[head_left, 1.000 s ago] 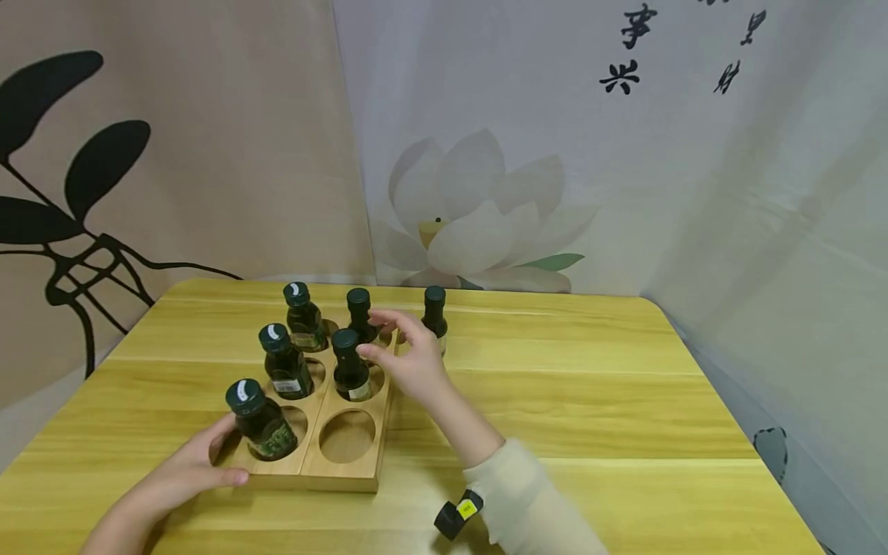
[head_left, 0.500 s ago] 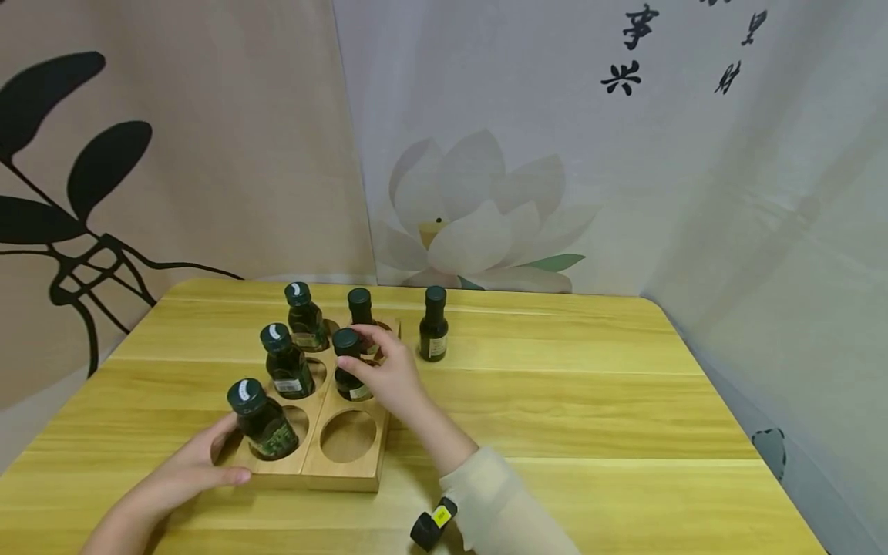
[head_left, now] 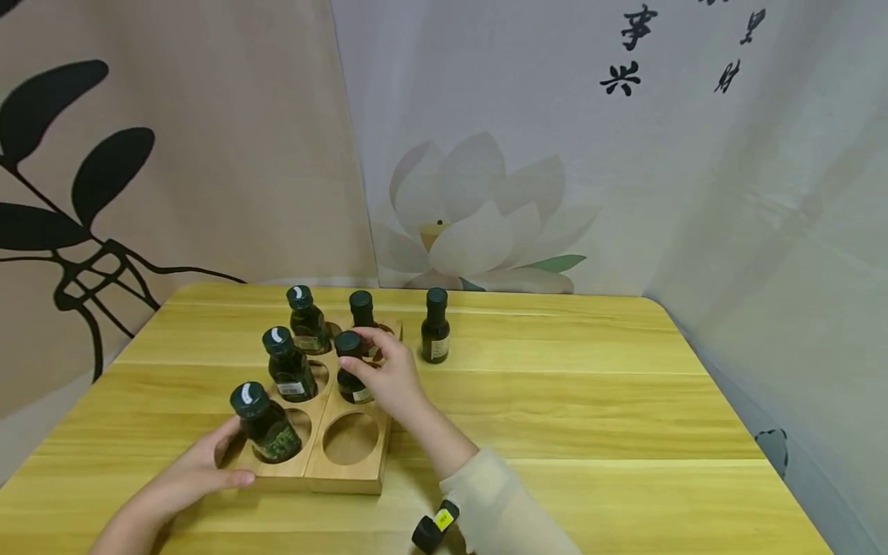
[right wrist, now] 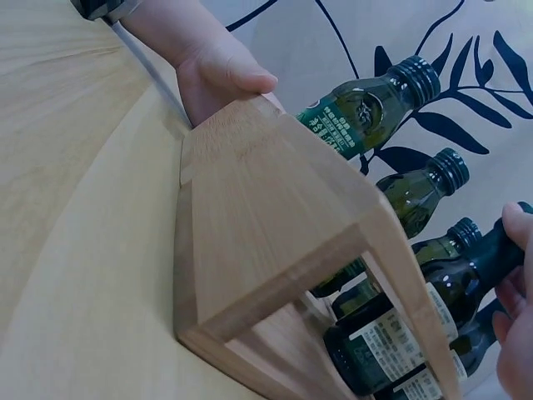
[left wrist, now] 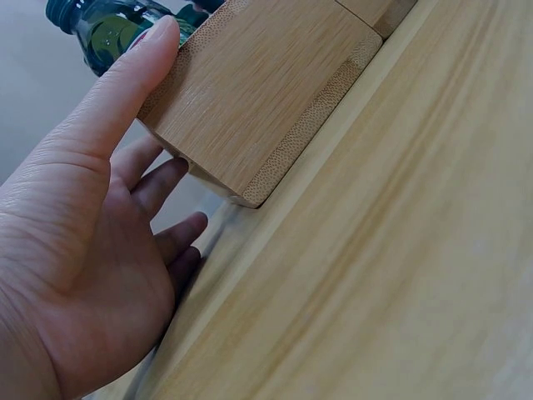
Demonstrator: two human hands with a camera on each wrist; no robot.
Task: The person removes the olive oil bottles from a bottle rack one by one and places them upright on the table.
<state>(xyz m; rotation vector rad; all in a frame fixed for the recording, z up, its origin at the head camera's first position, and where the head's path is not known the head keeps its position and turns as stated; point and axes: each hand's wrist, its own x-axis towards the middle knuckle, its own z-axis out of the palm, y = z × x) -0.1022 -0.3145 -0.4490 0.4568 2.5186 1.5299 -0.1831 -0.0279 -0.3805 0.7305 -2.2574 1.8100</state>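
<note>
A yellowish wooden table (head_left: 590,432) spans the lower frame, bearing left of centre a wooden rack (head_left: 347,485), its near-left corner held between thumb and loosely parted fingers of the left hand (head_left: 201,466), while the right hand (head_left: 390,378) pinches, fingers nearly closed, the upper part of a dark bottle (head_left: 347,378) in the middle right hole.

Yellow wood-grain table (head_left: 597,416) under a wooden rack (head_left: 343,486) and one upright dark bottle (head_left: 435,327).

- Broad-bodied bottles (head_left: 272,428) with white-marked caps: three
- Slender dark bottles (head_left: 435,330): three
- Wooden rack (head_left: 343,484) in two sections: one
- Hands, left hand (head_left: 197,466) and right hand (head_left: 391,378): two
- Surface (head_left: 590,416): one
</note>
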